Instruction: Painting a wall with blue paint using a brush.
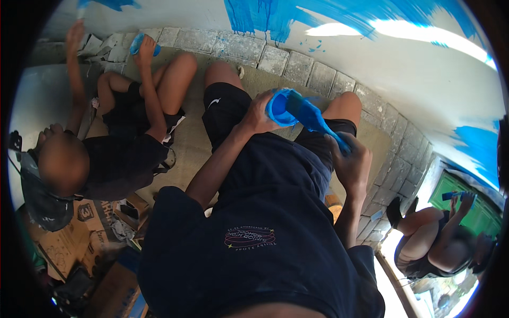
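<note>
My left hand (pixel 261 113) is wrapped round a cup of blue paint (pixel 278 110), tilted so that its mouth shows. Closed round the handle of a paintbrush (pixel 314 118), my right hand (pixel 352 159) holds it just to the right of the cup. The brush is coated in blue paint, and its bristles are at the cup's rim; whether they dip inside I cannot tell. Ahead of my knees stands a white wall (pixel 339 63) with broad strokes and drips of blue paint (pixel 265 21).
Grey paving blocks (pixel 233 47) line the wall's foot. On my left a person (pixel 122 164) sits holding a blue-smeared cup (pixel 144 45), one arm raised to the wall. Another person (pixel 440 238) crouches at right by a green panel (pixel 461 193). Cardboard boxes (pixel 74 233) lie at lower left.
</note>
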Motion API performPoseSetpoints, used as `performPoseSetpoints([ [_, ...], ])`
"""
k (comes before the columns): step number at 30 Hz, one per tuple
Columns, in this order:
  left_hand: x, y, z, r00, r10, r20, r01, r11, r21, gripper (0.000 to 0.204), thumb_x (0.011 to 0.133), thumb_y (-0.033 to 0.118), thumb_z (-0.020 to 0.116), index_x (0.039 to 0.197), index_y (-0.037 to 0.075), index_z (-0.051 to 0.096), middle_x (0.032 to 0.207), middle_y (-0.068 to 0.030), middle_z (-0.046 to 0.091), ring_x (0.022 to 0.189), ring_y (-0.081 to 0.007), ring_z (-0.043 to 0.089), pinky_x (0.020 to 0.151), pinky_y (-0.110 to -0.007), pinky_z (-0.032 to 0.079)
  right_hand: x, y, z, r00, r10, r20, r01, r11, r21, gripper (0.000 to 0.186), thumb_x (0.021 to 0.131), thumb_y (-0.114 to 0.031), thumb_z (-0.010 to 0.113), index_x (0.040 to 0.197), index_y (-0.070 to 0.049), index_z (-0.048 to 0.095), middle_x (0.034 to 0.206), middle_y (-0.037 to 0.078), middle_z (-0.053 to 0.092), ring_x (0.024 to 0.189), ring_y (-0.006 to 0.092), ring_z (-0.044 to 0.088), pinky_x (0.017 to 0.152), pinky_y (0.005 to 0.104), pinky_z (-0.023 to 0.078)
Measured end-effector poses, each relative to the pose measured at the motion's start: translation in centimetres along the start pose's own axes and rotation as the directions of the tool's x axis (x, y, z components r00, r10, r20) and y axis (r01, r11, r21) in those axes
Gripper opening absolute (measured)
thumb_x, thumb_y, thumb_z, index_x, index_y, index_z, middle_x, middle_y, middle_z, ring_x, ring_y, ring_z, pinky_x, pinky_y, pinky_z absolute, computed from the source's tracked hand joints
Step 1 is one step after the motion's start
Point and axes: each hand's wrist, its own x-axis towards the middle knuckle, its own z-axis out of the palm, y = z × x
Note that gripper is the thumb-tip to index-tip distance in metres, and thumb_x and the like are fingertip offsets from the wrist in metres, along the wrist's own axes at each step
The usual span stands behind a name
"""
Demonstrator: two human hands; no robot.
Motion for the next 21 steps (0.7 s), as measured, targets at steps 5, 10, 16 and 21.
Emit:
performPoseSetpoints([
  [5,0.9,-0.3,0.1,1.0,0.012,0.019,-0.011,0.999,-0.041,0.082,0.059,0.032,0.093,0.127,0.005,0.055,0.118,-0.0145,0.064,0.106,-0.0328,0.063,0.094,-0.043,0.048,2.3,-1.8,0.5,0.993,-0.095,0.073,0.102,0.99,-0.1,0.026,0.083,-0.031,0.074,0.091,-0.007,0.073,0.071,0.017,0.067,0.07,0.0355,0.067,0.062,0.0413,0.052],
  [10,1.5,0.4,0.0,0.998,0.029,0.049,-0.028,0.999,-0.025,0.078,0.059,0.03,0.093,0.123,0.005,0.057,0.116,-0.0144,0.065,0.104,-0.0313,0.065,0.09,-0.041,0.052,4.1,-2.8,3.4,0.972,-0.223,0.078,0.228,0.972,-0.062,0.025,0.081,-0.03,0.075,0.085,-0.006,0.072,0.071,0.018,0.067,0.069,0.037,0.066,0.062,0.0421,0.051],
  [16,1.4,-0.1,-0.2,1.0,-0.005,-0.008,0.004,0.988,-0.151,0.076,0.059,0.028,0.094,0.121,0.004,0.058,0.114,-0.0151,0.066,0.103,-0.0295,0.067,0.088,-0.04,0.055,5.0,-2.4,6.8,0.991,-0.126,0.044,0.118,0.981,0.154,0.026,0.084,-0.028,0.073,0.082,-0.002,0.071,0.069,0.019,0.065,0.065,0.0358,0.065,0.059,0.0392,0.05],
  [21,1.7,-0.6,-0.2,1.0,0.004,-0.031,-0.008,0.993,-0.118,0.077,0.059,0.028,0.094,0.122,0.003,0.058,0.114,-0.0155,0.066,0.102,-0.0294,0.068,0.087,-0.039,0.055,4.8,-2.2,6.7,0.993,-0.067,-0.1,0.088,0.971,0.223,0.023,0.085,-0.022,0.075,0.086,0.001,0.072,0.067,0.016,0.066,0.058,0.0218,0.066,0.057,0.0317,0.049],
])
